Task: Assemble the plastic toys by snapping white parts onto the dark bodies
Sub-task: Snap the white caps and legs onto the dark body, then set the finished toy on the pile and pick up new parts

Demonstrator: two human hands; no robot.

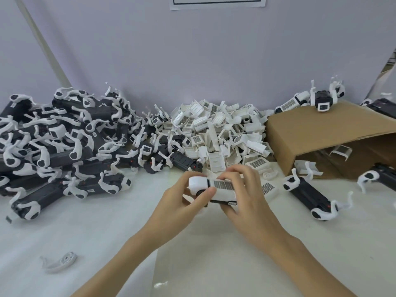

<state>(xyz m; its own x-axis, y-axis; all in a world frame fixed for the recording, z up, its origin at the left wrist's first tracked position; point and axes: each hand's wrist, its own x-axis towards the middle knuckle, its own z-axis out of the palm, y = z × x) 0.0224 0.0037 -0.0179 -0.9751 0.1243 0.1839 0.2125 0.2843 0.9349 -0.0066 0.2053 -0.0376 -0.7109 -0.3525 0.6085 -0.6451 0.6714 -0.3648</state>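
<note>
Above the middle of the white table, both hands hold one toy point(216, 186): a dark body topped by a white cover with a grey grille strip. My left hand point(184, 202) grips its left end, thumb on the near side. My right hand point(244, 189) curls over its right end, fingers on top; the dark underside is mostly hidden. A heap of loose white covers point(222, 136) lies just behind the hands. A big pile of dark bodies with white legs point(60, 136) fills the left.
A tipped cardboard box point(317, 133) lies at the right with two toys on top point(310, 101). One dark toy point(308, 196) lies right of my hands, another at the right edge point(381, 176). A single white leg part point(60, 261) lies near left.
</note>
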